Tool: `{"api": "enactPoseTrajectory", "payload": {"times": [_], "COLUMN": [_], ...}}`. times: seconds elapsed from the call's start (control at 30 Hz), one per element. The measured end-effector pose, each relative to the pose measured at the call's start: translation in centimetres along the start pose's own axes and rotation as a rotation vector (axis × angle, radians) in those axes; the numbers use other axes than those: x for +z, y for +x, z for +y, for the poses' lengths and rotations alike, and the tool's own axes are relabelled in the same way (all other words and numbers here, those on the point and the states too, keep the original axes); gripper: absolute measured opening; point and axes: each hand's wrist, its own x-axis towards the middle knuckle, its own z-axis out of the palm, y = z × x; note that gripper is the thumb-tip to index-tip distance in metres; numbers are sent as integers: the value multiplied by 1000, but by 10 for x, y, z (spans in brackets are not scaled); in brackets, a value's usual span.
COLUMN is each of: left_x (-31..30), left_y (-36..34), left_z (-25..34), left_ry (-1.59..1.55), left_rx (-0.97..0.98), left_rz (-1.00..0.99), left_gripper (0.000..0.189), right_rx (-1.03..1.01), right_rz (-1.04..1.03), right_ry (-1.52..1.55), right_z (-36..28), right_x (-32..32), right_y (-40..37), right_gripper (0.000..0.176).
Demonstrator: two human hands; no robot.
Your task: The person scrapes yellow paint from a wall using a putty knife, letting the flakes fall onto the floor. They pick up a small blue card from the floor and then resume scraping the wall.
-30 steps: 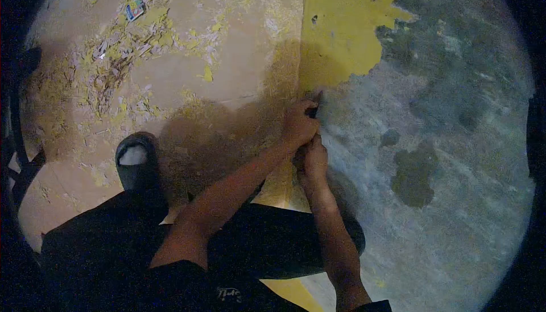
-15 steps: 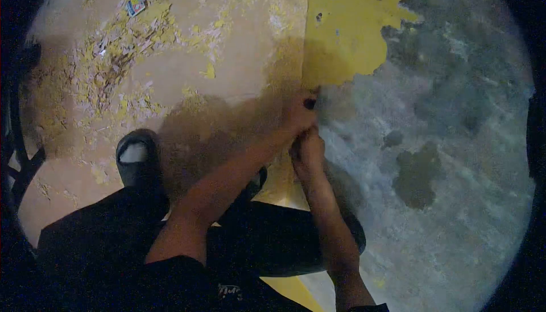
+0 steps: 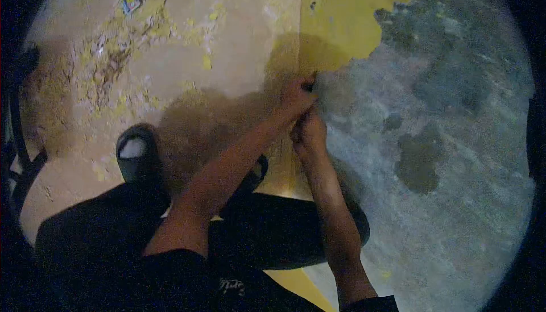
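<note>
My left hand [image 3: 297,93] is closed at the lower edge of a yellow paint patch [image 3: 338,22] on the wall. A small dark tool [image 3: 307,86] shows at its fingers; most of it is hidden, so its kind cannot be made out. Just below, my right hand [image 3: 310,133] is closed too, its knuckles against the underside of the left hand. Whether it grips the same tool's end is hidden. Bare grey wall [image 3: 369,158] with darker blotches lies right of both hands, and the yellow paint above them ends in a ragged border.
Yellow and whitish paint flakes [image 3: 116,65] litter the tan floor [image 3: 170,70] on the left, with a small coloured packet [image 3: 132,3] among them. My sandalled foot [image 3: 135,150] and bent leg [image 3: 284,232] are below. Dark curved bars [image 3: 20,119] stand at the left edge.
Both hands appear slightly higher in view, still together. The paint patch and flakes have also shifted up and a little left, as the camera view moved.
</note>
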Motion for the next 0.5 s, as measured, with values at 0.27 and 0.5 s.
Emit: {"api": "enactPoseTrajectory", "payload": {"times": [0.27, 0.5], "left_x": [-8, 4], "left_y": [24, 23], "left_z": [-3, -40], "left_ry": [-31, -93], "left_rx": [-89, -25], "left_rz": [71, 99], "left_gripper": [31, 37], "right_rx": [-81, 114], "right_rz": [-132, -49], "right_ry": [73, 241], "right_z": [-72, -60], "right_x": [53, 54], "right_y": [-45, -56], "right_gripper": [29, 29]}}
